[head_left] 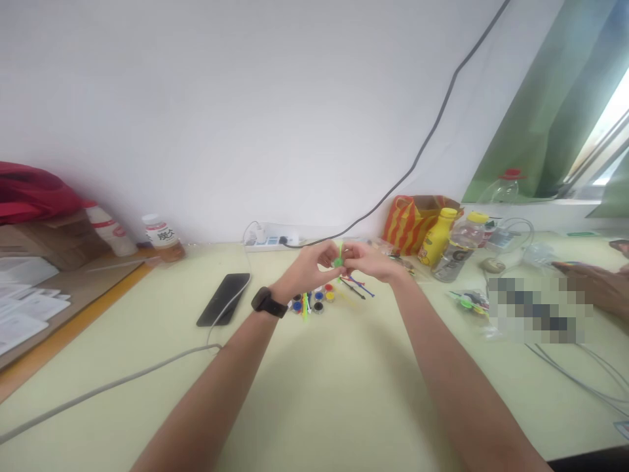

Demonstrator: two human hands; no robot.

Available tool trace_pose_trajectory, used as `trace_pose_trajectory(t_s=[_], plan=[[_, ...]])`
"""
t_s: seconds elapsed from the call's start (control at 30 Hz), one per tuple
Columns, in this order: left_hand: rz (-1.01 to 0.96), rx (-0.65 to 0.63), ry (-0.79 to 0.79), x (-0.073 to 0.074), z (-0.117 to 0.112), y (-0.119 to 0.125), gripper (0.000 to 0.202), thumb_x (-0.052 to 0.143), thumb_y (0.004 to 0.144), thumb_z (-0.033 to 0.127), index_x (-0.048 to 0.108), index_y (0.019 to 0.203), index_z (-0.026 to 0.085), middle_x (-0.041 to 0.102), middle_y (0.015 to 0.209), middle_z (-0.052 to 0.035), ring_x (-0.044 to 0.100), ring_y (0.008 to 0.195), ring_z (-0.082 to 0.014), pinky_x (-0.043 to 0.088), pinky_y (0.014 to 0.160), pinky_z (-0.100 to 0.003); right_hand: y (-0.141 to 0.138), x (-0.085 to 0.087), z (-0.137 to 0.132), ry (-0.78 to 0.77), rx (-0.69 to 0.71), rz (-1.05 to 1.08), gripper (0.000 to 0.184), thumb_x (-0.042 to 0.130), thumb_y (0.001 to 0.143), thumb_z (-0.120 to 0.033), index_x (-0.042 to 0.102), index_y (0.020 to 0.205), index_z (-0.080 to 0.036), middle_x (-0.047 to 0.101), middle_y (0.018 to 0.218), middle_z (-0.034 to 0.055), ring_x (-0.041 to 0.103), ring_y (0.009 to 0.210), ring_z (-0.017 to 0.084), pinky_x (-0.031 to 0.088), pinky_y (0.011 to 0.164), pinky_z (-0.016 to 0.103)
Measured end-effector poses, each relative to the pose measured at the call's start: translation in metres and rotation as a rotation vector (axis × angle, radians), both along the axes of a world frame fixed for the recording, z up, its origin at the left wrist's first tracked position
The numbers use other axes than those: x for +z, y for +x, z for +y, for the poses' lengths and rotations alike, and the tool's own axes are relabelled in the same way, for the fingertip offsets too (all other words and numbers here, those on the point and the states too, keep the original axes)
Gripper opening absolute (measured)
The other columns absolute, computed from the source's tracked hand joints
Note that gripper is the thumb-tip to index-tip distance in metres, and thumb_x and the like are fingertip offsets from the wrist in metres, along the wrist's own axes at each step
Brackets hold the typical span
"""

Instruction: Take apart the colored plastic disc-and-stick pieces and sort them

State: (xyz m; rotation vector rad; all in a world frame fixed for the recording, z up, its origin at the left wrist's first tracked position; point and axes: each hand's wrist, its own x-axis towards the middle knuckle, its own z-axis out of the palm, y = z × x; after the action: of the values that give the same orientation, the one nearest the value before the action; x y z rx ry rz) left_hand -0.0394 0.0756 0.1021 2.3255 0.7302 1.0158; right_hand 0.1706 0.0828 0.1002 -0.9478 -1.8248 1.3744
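Pale yellow-green tabletop [344, 387], running back to a plain white wall [295, 118]. Green curtain [531, 111] beside the window at far right. A thick grey cable [432, 134] slants down the wall to a white power strip [268, 244] at the far edge of the table.

Left side: red cloth [34, 190] on top of a cardboard box, white papers [29, 318] in front of it, two bottles nearby, the closer one white-capped with brown contents [164, 241]. A dark phone [223, 300] lies left of my wrist, a pale cord across it. Right side, far: a red-and-yellow striped bag [405, 226], a yellow bottle [437, 241] just in front, then a clear bottle with a yellow cap [458, 248]. Farther right, a plastic packet of coloured pieces [469, 305] and another person's hand [592, 288]; a pixelated patch hides what lies between.

Middle: small round coloured discs [319, 297] on the table, partly behind my left wrist — blue, red, yellow, black — with thin coloured sticks [361, 287] to their right.

Both forearms reach forward and converge. My left hand [315, 265], black watch [269, 302] on that wrist, and my right hand [367, 261] meet above the table, fingertips pinching a small green piece [339, 261] between them — its finer shape too small to read.
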Motion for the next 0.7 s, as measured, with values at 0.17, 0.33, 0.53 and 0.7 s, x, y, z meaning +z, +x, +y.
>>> trace_pose_trajectory(t_s=[0.17, 0.33, 0.53, 0.7], plan=[[0.001, 0.030, 0.032, 0.0035, -0.0007, -0.0002, 0.023, 0.067, 0.089, 0.030, 0.061, 0.109, 0.022, 0.071, 0.087, -0.0016, 0.069, 0.079, -0.0152, 0.059, 0.080, -0.029, 0.0029, 0.0024, 0.0001, -0.031, 0.011, 0.063, 0.014, 0.069, 0.077, -0.022, 0.063, 0.090, -0.019, 0.071, 0.083, 0.0021, 0.068, 0.077, 0.016, 0.056, 0.080, 0.033], [-0.016, 0.047, 0.043, 0.0060, -0.0033, -0.0013, 0.028, 0.069, 0.089, 0.033, 0.063, 0.114, 0.022, 0.074, 0.096, -0.0041, 0.071, 0.085, -0.0173, 0.060, 0.083, -0.032, 0.0045, 0.0043, -0.0026, -0.057, 0.013, 0.140, 0.021, 0.076, 0.080, -0.029, 0.067, 0.096, -0.019, 0.072, 0.088, 0.0033, 0.068, 0.085, 0.017, 0.055, 0.088, 0.036], [-0.117, 0.036, -0.049, 0.0031, 0.0013, 0.0009, 0.032, 0.070, 0.090, 0.045, 0.068, 0.107, 0.018, 0.076, 0.104, -0.0076, 0.076, 0.089, -0.0210, 0.063, 0.083, -0.034, 0.0002, -0.0007, 0.0010, -0.080, -0.060, 0.262, 0.027, 0.082, 0.075, -0.032, 0.067, 0.092, -0.019, 0.071, 0.090, 0.0025, 0.067, 0.090, 0.016, 0.053, 0.092, 0.035], [-0.166, 0.090, -0.030, -0.0014, 0.0064, 0.0020, 0.032, 0.073, 0.088, 0.048, 0.066, 0.096, 0.018, 0.076, 0.098, -0.0071, 0.075, 0.085, -0.0195, 0.064, 0.082, -0.034, -0.0017, -0.0020, 0.0030, -0.074, -0.068, 0.246, 0.020, 0.078, 0.075, -0.027, 0.066, 0.088, -0.020, 0.068, 0.080, -0.0003, 0.065, 0.078, 0.014, 0.053, 0.085, 0.031]])
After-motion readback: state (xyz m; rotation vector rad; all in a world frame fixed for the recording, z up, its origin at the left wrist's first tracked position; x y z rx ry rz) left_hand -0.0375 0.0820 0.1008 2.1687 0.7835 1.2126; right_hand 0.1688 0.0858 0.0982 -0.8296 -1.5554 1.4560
